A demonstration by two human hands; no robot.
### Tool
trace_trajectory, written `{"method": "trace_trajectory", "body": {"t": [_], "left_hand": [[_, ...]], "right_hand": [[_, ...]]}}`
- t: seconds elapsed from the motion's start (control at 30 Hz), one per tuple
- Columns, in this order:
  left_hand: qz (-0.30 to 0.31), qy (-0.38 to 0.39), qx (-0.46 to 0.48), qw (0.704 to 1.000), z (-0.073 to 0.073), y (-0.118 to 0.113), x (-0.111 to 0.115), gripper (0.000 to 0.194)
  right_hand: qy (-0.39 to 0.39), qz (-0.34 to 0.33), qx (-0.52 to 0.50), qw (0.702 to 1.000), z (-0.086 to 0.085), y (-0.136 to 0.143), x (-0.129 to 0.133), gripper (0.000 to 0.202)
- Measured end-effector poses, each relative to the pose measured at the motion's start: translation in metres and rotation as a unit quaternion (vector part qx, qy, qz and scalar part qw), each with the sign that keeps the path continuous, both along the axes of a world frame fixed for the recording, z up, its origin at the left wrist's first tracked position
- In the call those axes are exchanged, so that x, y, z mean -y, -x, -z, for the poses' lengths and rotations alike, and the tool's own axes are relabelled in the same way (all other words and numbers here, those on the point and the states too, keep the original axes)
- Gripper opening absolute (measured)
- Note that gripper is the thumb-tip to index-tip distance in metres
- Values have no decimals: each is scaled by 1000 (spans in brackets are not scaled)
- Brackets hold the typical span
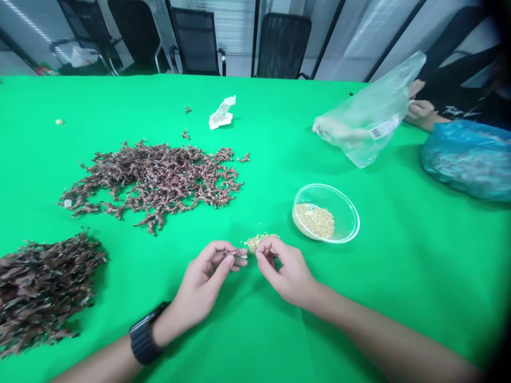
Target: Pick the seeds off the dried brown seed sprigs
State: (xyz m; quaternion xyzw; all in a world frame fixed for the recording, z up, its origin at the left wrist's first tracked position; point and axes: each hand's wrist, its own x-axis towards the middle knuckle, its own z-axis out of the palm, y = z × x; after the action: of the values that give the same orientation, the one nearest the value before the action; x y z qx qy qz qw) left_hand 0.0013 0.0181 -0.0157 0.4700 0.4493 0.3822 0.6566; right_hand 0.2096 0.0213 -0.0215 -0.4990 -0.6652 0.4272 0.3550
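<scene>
My left hand [207,279], with a dark watch on the wrist, holds a small brown figure [235,254] between thumb and fingers. Just to its right, my right hand [285,268] is closed in a pinch; whatever its fingertips hold is too small to name. Behind the fingertips lies a little heap of golden bits [255,242] on the green cloth. A clear round bowl [345,234] with more golden bits [316,221] stands to the right. Many similar brown figures form a wide pile [159,175] at the left.
A darker pile [43,292] lies at the near left. Crumpled white paper [222,114] sits toward the back of the green table [271,127]. At the right are a clear plastic bag [371,117], a blue bag [469,159] and another person's hands [421,111]. Chairs [283,45] stand behind.
</scene>
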Motion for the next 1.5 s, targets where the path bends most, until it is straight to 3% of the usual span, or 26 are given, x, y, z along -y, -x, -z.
{"method": "trace_trajectory", "body": {"t": [0.23,0.4,0.57,0.73,0.93,1.5], "left_hand": [[38,-131,-50,989,-1,-1,7,22],[86,-273,-167,944,-2,-1,11,24],[92,-325,-213,917,-3,-3,12,25],[74,-343,-213,912,-3,-5,12,24],[51,-320,-192,927,-5,-5,10,26],[45,-285,-168,943,-5,-5,10,28]], "right_hand": [[-28,-28,-14,999,2,2,0,2],[-56,-58,6,997,5,5,-1,4],[-112,-57,47,991,11,7,-2,4],[-131,-38,48,989,12,7,-2,4],[-126,-27,39,991,10,8,-1,6],[-129,-13,36,991,7,9,-1,4]]}}
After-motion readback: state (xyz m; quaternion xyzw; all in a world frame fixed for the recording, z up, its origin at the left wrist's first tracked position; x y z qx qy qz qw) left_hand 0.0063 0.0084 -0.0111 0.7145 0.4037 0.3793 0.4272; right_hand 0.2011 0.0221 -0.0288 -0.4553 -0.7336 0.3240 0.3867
